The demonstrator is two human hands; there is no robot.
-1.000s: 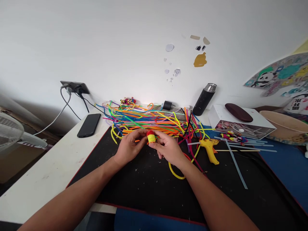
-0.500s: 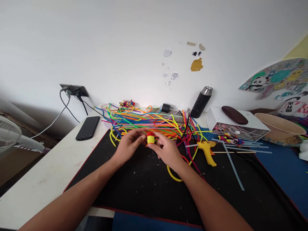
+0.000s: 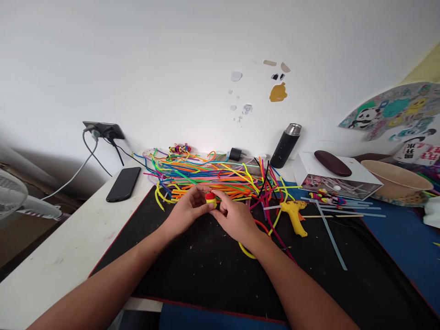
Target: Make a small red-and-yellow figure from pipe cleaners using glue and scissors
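Both hands meet over the black mat [image 3: 206, 266] in front of a heap of coloured pipe cleaners [image 3: 213, 176]. Between them is a small wound coil of yellow pipe cleaner with a red top [image 3: 211, 200]. My left hand [image 3: 188, 210] pinches the coil from the left with its fingers curled round it. My right hand [image 3: 233, 219] closes on it from the right, fingertips pressed against it. A yellow pipe cleaner loop [image 3: 245, 251] lies on the mat under my right wrist.
A yellow glue gun [image 3: 294, 213] and several clear glue sticks [image 3: 332, 236] lie right of my hands. A black phone [image 3: 123, 184] rests at the left, a black flask [image 3: 284, 145] and a white box [image 3: 338, 176] at the back right. A fan [image 3: 13, 197] stands at far left.
The coil has sunk a little lower between my fingers, so less of its yellow shows. Both hands have shifted slightly left and closer together.
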